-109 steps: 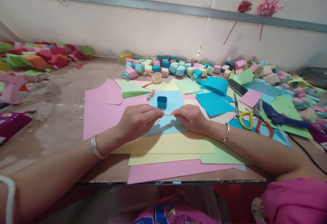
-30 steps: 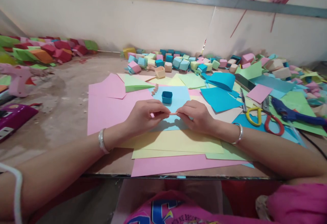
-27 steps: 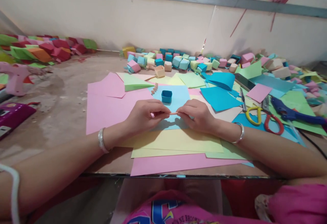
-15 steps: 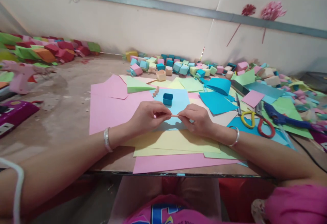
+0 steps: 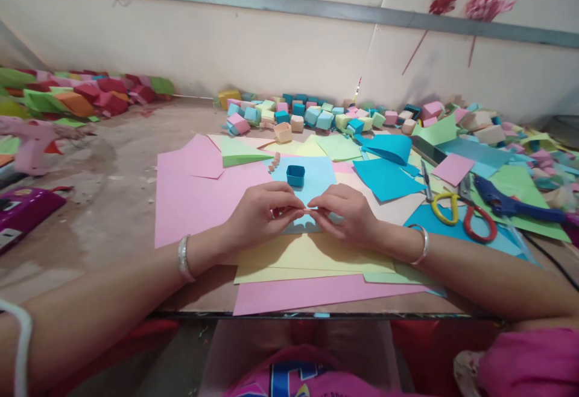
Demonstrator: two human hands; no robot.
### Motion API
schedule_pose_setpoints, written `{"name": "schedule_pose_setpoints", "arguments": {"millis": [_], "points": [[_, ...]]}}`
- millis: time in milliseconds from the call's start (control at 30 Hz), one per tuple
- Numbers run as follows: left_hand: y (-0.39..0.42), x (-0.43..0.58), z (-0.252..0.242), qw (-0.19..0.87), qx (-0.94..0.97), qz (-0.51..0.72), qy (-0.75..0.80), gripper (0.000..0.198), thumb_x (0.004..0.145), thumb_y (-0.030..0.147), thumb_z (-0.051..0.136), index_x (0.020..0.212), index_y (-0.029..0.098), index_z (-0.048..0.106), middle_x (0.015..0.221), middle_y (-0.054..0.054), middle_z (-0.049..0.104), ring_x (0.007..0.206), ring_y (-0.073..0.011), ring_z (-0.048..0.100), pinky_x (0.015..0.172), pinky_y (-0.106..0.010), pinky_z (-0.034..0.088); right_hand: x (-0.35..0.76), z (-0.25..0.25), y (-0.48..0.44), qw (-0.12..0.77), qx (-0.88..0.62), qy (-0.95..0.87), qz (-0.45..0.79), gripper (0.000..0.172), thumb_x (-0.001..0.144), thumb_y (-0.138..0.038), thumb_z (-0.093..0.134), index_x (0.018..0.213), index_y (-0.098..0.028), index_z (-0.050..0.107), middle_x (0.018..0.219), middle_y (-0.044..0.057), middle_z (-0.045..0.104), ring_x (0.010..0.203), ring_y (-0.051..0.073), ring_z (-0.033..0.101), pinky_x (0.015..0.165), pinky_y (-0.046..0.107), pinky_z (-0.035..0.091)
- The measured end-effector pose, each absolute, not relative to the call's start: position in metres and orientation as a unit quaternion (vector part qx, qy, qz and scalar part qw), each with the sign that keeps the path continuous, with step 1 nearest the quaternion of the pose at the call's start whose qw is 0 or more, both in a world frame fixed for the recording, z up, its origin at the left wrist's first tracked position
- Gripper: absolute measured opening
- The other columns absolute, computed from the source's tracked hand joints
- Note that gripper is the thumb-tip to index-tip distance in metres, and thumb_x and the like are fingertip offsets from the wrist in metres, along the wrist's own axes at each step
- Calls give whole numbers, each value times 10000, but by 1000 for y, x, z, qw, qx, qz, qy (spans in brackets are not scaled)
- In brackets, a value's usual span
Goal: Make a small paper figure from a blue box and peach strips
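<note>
Left hand (image 5: 266, 209), right hand (image 5: 344, 211) | fingers pinch thin peach paper-like strip (image 5: 310, 210), maybe to steady it | square teal paper box (image 5: 295, 178) sits near

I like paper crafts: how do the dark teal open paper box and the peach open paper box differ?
The dark teal paper box is deep-coloured; the peach paper box is pale. The teal box sits on a light blue sheet; the peach box is farther back, by a pile of paper boxes. Both are open-topped.

The pink sheet (image 5: 199, 195) and teal box (image 5: 295, 178) look like matt paper, the purple case (image 5: 34, 209) glossy plastic, the bracelets (image 5: 183, 258) shiny metal, the tabletop (image 5: 124, 165) scuffed.
</note>
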State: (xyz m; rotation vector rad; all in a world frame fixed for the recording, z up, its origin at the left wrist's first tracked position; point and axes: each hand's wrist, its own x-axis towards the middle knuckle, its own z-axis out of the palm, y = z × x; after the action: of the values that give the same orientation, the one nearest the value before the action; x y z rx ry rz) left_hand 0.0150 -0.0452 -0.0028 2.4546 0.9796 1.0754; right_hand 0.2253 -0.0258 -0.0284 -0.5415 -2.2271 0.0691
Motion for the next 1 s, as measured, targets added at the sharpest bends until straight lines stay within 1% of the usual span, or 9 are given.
{"name": "schedule_pose_setpoints", "arguments": {"millis": [167,300,400,500,567,667,800,900,1000], "points": [[-49,18,-1,194,819,379,384,123,843,237,658,786,164,740,710,-33,646,593,-100,534,531,-209,418,221,-22,-31,429,-237,-867,87,66,823,-160,559,789,-169,616,690,26,625,650,144,545,627,279,423],[-49,17,2,207,795,387,418,118,828,244,664,773,154,717,701,-26,652,586,-96,535,527,-200,420,222,-22,-30,452,-292,-828,156,89,809,-153,558,729,-179,589,641,-4,583,585,113,498,571,252,410],[-52,19,3,225,802,359,421,123,837,245,641,771,152,686,655,3,629,544,-77,497,496,-179,393,224,-24,-30,461,-322,-801,207,81,803,-159,577,728,-185,597,631,-18,578,582,104,487,555,238,408],[-57,22,4,256,810,323,418,145,850,241,615,749,148,660,605,27,591,518,-62,468,473,-165,360,223,-23,-34,475,-310,-784,252,69,797,-152,597,740,-182,621,659,-17,609,596,98,492,566,233,418],[-60,23,3,294,797,317,421,141,840,247,625,748,143,656,599,28,584,522,-63,478,473,-163,364,222,-20,-38,474,-288,-783,281,59,802,-162,614,758,-175,651,692,-7,632,611,95,499,578,232,423],[-63,23,2,389,750,328,423,156,824,282,651,777,134,641,604,23,589,519,-73,504,464,-170,384,220,-16,-42,457,-278,-785,312,60,807,-181,632,790,-164,686,697,-3,634,604,89,490,572,229,417],[-63,23,0,501,699,311,405,188,835,305,650,770,135,606,588,22,598,497,-85,545,455,-178,417,219,-14,-43,435,-294,-777,349,115,803,-123,576,759,-161,675,667,-11,629,603,90,511,566,222,416],[-63,23,1,473,730,293,397,228,881,305,586,745,130,640,665,-16,658,575,-102,591,526,-194,456,218,-18,-44,418,-312,-765,378,115,803,-126,560,786,-164,667,709,-2,665,631,99,552,588,227,443],[-62,22,4,377,783,287,403,293,907,280,531,695,135,673,638,-6,636,582,-91,542,539,-186,407,217,-22,-45,411,-333,-757,383,88,811,-169,578,832,-168,663,716,-2,667,639,106,567,594,234,457]]}}
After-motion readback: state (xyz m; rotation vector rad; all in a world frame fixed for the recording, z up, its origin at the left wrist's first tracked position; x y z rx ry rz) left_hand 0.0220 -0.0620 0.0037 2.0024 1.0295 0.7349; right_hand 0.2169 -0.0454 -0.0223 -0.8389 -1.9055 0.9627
